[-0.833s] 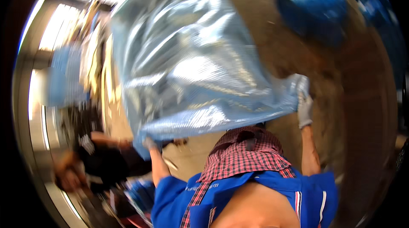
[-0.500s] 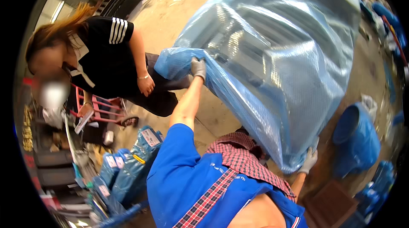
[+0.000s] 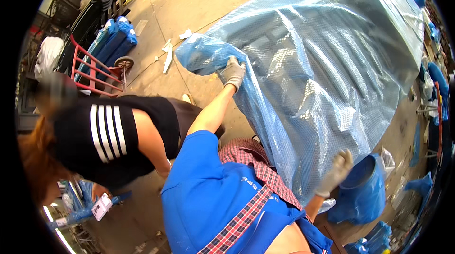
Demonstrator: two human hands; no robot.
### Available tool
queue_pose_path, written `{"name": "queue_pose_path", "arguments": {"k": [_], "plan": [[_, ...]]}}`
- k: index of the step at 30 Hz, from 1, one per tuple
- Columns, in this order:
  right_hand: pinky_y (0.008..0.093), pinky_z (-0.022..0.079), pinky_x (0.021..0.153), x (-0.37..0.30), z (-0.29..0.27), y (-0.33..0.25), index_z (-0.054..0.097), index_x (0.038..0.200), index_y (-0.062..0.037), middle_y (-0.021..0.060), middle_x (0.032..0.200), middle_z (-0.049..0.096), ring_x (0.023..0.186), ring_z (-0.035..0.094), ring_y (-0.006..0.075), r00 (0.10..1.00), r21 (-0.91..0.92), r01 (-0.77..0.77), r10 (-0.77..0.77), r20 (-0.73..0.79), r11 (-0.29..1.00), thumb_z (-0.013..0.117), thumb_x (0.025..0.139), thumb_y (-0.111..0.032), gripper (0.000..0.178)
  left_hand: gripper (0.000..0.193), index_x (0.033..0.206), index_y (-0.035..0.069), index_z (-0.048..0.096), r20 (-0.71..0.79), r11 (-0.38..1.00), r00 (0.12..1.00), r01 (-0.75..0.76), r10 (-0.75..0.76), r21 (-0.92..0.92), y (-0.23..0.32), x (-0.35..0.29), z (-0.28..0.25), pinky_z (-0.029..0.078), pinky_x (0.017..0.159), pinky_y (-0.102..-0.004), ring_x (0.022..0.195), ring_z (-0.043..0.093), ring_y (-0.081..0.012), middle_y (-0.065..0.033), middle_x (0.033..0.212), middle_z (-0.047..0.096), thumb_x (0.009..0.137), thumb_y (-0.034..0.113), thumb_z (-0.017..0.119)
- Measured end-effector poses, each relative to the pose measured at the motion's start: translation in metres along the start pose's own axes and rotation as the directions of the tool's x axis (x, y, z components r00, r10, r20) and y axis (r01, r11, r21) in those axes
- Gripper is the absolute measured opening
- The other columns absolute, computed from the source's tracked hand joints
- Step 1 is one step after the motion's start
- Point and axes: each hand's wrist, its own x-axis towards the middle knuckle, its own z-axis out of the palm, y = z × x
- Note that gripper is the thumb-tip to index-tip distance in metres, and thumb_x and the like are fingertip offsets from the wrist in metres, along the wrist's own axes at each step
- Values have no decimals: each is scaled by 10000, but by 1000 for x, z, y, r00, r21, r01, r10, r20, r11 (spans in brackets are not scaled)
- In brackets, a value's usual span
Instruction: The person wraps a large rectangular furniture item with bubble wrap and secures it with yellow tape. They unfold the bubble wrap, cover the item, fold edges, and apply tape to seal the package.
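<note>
A gloved left hand clenches blue wrap, fingers closed. The right hand has half-curled fingers, their hold unclear.

The seamed tan floor is brightly lit.

Layout log, head cam

From my remote stn I log: film sheet ahead, ctr to R, floor showing both sides. L hand on sheet's near-L edge; R hand at its near-R side, contact unclear to me. Open-ended bundle just R of R hand. Co-worker to L, nr L arm. Beyond co-worker: hand truck, w/ wrapped rolls right behind. Scraps on floor btwn hand truck & sheet's L corner. Wrapped stock lower L. Loose film far R. Can't tell what's under sheet.
</note>
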Motion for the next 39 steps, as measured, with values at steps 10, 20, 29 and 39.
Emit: {"name": "queue_pose_path", "arguments": {"k": [10, 20, 29, 39], "plan": [[376, 445, 922, -37, 233, 25, 483, 1259, -21, 185, 1214, 520, 1123, 521, 329, 544, -108, 576, -282, 790, 810, 637, 846, -177, 468, 572, 1062, -48, 550, 454, 958, 886, 50, 89, -284, -20, 43, -19, 453, 866, -377, 990, 612, -344, -251, 1058, 617, 856, 485, 583], [391, 500, 752, 0, 451, 69, 514, 1198, -99, 102, 1040, 586, 895, 610, 282, 617, -301, 607, -197, 762, 735, 568, 871, -116, 332, 323, 1199, 37, 553, 427, 551, 657, 21, 621, -834, -93, 89, -74, 475, 821, -274, 986, 569, -153, -66, 1085, 604, 974, 260, 494], [327, 494, 734, 53, 566, -9, 598, 1077, -55, 102, 985, 583, 836, 598, 217, 513, -223, 633, -186, 838, 741, 580, 874, -125, 215, 469, 1102, 129, 616, 758, -266, 593, 711, -271, -651, -339, 153, -44, 460, 837, -300, 910, 561, -151, -8, 985, 609, 830, 509, 650], [428, 444, 872, -3, 636, -16, 605, 1049, -121, 99, 1097, 571, 1021, 524, 306, 155, -76, 824, -94, 983, 562, 720, 732, -232, 355, 482, 1372, 95, 412, 701, -295, 596, 641, -390, -709, -312, 188, -27, 397, 1036, -384, 1246, 456, -214, -71, 1371, 472, 960, 338, 469]]}}
